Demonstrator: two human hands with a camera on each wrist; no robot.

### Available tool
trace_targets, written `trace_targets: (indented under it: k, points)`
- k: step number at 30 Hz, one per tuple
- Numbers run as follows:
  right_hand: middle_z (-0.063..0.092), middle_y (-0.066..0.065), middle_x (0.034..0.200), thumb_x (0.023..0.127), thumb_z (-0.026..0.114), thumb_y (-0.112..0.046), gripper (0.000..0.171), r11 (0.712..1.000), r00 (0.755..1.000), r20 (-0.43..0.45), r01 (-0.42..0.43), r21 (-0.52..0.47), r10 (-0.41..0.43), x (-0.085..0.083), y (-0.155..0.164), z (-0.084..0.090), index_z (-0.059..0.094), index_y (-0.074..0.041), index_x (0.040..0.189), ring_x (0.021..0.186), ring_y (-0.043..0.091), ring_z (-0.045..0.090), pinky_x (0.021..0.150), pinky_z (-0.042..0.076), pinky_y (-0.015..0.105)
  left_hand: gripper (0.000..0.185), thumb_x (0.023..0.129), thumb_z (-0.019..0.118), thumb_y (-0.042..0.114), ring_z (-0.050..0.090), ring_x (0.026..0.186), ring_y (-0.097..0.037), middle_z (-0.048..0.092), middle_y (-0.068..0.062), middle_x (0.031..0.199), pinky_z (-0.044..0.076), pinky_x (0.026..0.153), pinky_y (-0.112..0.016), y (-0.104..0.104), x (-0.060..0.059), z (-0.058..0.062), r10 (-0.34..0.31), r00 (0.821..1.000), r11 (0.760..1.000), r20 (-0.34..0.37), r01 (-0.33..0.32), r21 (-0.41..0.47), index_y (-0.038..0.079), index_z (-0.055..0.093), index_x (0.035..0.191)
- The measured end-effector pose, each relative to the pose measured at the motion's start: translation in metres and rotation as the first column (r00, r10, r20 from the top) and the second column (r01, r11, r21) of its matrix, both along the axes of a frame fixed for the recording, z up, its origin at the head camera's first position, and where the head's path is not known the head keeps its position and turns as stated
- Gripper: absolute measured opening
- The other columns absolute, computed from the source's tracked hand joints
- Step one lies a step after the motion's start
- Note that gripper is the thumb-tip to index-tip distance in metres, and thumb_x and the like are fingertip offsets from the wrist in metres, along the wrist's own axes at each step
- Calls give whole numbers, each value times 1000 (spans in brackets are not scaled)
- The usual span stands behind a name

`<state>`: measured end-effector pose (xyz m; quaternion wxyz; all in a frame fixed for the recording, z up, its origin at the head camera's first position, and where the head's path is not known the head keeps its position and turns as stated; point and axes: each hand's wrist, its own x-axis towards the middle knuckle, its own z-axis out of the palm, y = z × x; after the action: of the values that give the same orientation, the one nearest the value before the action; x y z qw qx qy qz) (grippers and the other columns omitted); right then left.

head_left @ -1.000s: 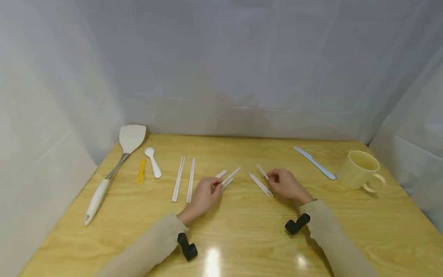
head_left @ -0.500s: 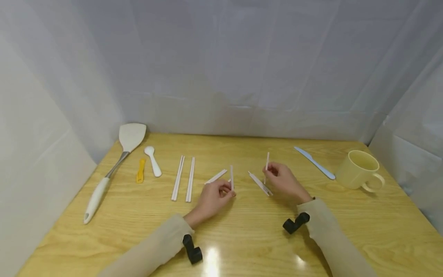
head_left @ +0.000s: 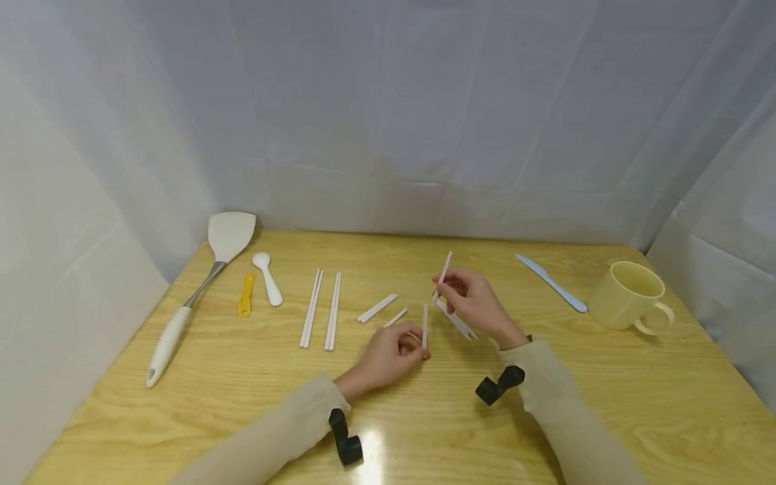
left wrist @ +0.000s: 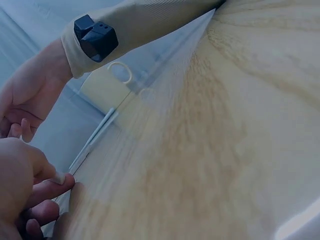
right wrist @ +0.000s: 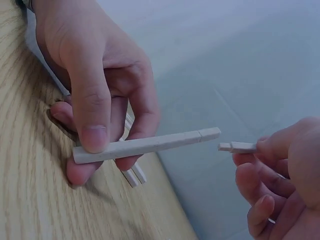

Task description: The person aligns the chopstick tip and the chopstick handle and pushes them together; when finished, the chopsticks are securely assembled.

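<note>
The left hand (head_left: 391, 356) pinches a short white stick (head_left: 424, 325) between thumb and fingertips, upright just above the knuckles. The right hand (head_left: 479, 303) clamps a second white stick (head_left: 444, 272) under its thumb, tilted. Their tips are near, not touching; two more pieces (head_left: 456, 320) lie beneath the right fingers.

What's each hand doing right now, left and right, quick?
Left hand: pinches a short white stick piece, held upright.
Right hand: pinches another white stick piece, lifted off the table.

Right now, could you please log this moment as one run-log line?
left hand: pinches short white stick | right hand: pinches another stick | ends apart, above table
</note>
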<state>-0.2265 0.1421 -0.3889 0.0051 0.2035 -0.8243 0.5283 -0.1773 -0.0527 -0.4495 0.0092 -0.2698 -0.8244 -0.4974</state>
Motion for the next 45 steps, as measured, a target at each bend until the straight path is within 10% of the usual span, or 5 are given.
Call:
trace_targets:
  k: [45]
  points:
    - [57,24,78,95,55,0,10,993,997,-7,-75,-90,75,6,-8,-10,56,2,105,47,26,50,44,44,30,18,84,71,6,45,55,3,74,-3,82,37,50,-17,1,9,-5,52,996,999,-78,-52,-2,5,67,102]
